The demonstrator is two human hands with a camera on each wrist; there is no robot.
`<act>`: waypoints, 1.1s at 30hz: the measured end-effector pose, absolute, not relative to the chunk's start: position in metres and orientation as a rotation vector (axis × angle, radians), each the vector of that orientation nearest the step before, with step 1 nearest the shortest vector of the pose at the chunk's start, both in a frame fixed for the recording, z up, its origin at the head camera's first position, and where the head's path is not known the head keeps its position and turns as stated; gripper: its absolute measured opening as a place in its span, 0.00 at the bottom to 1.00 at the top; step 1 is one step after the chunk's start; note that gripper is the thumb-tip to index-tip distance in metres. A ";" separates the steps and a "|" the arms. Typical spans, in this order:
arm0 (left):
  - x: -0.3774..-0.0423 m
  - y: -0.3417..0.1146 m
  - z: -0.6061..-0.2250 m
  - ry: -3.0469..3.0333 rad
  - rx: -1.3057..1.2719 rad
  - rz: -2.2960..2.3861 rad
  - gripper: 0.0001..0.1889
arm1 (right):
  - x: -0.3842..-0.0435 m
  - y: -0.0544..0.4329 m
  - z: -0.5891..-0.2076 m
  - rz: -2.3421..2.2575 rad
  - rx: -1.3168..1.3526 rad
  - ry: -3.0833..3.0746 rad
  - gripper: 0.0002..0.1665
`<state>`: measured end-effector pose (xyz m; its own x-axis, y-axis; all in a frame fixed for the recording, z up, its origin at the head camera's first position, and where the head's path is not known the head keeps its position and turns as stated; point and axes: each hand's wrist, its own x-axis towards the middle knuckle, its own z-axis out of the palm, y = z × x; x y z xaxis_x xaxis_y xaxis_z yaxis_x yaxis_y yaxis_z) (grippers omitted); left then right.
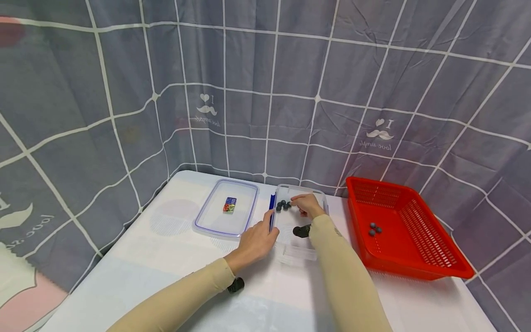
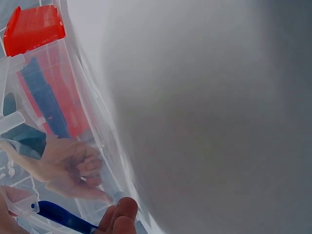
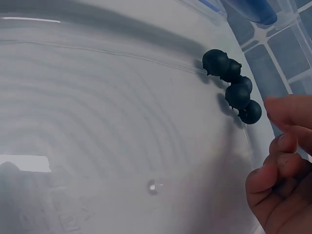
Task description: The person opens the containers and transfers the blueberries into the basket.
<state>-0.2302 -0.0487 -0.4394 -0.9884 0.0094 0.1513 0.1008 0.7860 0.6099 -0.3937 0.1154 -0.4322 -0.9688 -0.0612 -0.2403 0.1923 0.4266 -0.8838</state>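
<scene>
A clear plastic food container (image 1: 290, 240) with blue latches stands on the table. My left hand (image 1: 258, 240) grips its left side by a blue latch (image 2: 66, 215); the fingertips (image 2: 126, 209) show beside that latch in the left wrist view. Several blueberries (image 3: 237, 96) lie clustered against the container's inner wall. Over the container, my right hand (image 1: 307, 204) is beside this cluster. The right index finger (image 3: 290, 109) points toward the nearest berry with a small gap, and its other fingers are curled. No berry shows between the right fingers.
The container's translucent lid (image 1: 211, 214), blue-rimmed with a fruit label (image 1: 230, 205), lies flat to the left. A red perforated basket (image 1: 398, 253) stands on the right with 3 blueberries (image 1: 373, 229) inside. A grey checked curtain (image 1: 249, 69) hangs behind the table.
</scene>
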 end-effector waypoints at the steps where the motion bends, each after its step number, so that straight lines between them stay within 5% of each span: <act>1: -0.230 -0.049 -0.439 -2.835 -0.087 -0.979 0.33 | -0.394 0.115 -0.433 -1.566 0.112 2.450 0.21; 33: -0.231 -0.048 -0.441 -2.834 -0.091 -0.977 0.33 | -0.394 0.110 -0.445 -1.524 0.241 2.547 0.17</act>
<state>-0.2311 -0.0482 -0.4407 -0.9881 0.0106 0.1536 0.1030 0.7870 0.6083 -0.3942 0.1104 -0.4455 -0.9737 0.0537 -0.2216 0.2207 0.4664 -0.8566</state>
